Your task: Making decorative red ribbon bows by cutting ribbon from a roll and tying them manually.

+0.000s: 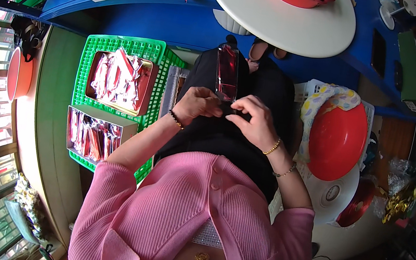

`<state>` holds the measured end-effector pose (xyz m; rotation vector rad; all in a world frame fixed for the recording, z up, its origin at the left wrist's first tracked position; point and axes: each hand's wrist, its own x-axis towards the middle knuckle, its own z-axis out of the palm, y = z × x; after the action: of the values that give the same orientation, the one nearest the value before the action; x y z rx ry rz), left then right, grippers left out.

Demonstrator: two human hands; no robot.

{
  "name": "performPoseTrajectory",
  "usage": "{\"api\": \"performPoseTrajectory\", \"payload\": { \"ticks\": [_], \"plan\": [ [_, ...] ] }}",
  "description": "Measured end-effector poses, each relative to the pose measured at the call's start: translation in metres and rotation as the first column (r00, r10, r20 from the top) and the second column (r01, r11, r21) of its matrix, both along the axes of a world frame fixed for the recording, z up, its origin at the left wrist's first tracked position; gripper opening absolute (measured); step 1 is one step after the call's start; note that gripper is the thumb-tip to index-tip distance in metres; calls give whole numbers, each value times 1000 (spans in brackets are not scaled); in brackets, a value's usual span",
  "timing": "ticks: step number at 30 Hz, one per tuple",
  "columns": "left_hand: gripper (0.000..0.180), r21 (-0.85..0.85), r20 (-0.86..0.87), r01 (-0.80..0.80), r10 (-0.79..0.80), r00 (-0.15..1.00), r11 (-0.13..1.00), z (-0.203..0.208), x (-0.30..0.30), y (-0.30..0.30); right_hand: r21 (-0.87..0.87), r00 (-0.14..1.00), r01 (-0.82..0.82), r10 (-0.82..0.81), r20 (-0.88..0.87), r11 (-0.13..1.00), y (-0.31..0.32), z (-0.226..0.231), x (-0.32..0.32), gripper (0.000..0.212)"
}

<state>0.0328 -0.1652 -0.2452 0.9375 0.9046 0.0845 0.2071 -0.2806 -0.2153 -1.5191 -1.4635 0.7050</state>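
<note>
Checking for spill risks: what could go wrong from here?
The red packet juts out over the lap from the left hand and right hand; a loosened grip could drop it.
Shiny packets poke past the rim of the far box on the green crate; a bump might spill some.
The left forearm looks close to the near box and could nudge it.

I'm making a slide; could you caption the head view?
Left hand and right hand meet at the near end of a shiny red packet, a green crate to the left.
</note>
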Motion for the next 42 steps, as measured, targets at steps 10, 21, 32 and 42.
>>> {"api": "performPoseTrajectory", "payload": {
  "ticks": [10, 21, 32, 42],
  "plan": [
    [10, 83, -30, -123, 125, 992, 989, -6, -3, -4, 96, 988, -112, 100, 122, 989, 20, -20, -23, 15],
    [14, -26, -34, -31, 30, 999, 999, 4, -27, 10, 24, 586, 787, -735, -343, 616, -99, -30, 126, 5],
    [17, 171, -123, 16, 5, 992, 985, 8, -41, 10, -623, 876, 340, -478, -63, 705, -188, -73, 174, 22],
    [21, 213, -283, 108, -45, 958, 971, 8, -50, 7, 177, 774, 411, -445, 450, 894, -96, -11, 73, 19]
  ]
}}
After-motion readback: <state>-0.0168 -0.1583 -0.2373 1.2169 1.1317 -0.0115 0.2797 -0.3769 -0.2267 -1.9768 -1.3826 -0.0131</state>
